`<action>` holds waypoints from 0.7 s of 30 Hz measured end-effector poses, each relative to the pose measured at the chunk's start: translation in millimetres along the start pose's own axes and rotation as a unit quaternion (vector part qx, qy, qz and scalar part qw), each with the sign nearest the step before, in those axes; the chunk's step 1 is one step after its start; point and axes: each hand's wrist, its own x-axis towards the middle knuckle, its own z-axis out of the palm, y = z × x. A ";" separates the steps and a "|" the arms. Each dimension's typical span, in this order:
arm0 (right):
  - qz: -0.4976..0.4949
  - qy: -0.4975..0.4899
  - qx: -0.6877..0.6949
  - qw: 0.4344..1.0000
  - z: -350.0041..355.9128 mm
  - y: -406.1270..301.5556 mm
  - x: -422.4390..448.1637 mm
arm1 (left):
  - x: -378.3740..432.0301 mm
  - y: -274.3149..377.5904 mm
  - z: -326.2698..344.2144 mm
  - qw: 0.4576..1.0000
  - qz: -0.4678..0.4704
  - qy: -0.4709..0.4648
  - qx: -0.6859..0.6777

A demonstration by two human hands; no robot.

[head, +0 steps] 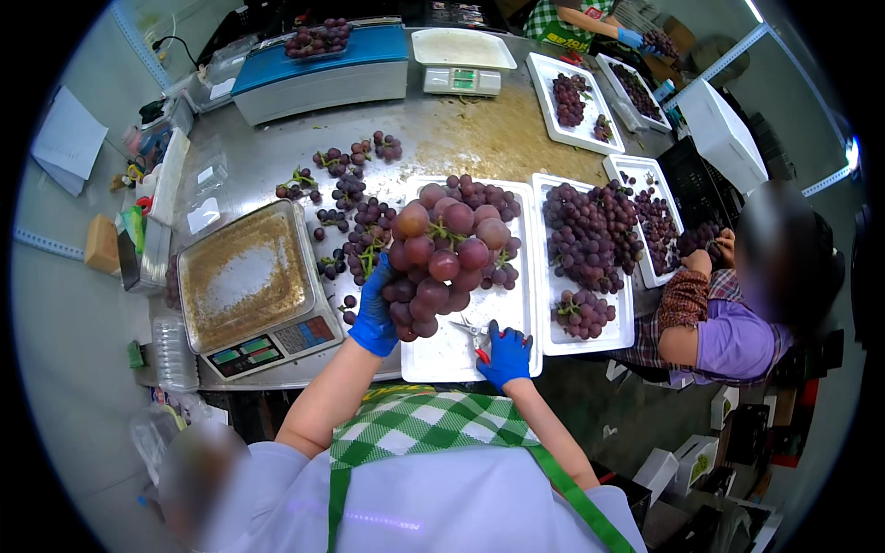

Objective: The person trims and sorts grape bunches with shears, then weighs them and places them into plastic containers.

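My left hand, in a blue glove, holds up a large bunch of red-purple grapes over the left part of a white foam tray. My right hand, also blue-gloved, is low over the tray's near right corner, gripping small red-handled scissors whose blades point up and left. The blades are apart, below the bunch. Behind the raised bunch, more grapes lie in the tray. Small grape clusters with green stems are spread on the metal table to the left of the tray.
A digital scale stands at left, another at the far side beside a blue-topped machine. Trays of grapes line the right. A co-worker handles grapes at right; another co-worker holds a bunch at the far side.
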 end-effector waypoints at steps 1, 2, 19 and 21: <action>-0.006 -0.011 -0.025 1.000 3.3 2.7 2.4 | 0.4 -4.1 2.4 1.000 0.010 0.018 0.009; -0.013 -0.011 0.000 1.000 1.2 8.9 1.3 | 0.2 -7.8 6.0 0.999 0.021 0.035 0.018; -0.239 -0.016 0.072 0.968 -306.8 -46.0 -73.6 | -1.2 -25.1 -7.7 0.976 0.005 -0.202 -0.085; -0.224 -0.029 0.050 0.973 -307.8 -49.5 -71.7 | -7.7 -29.7 -4.4 0.998 0.054 -0.041 0.014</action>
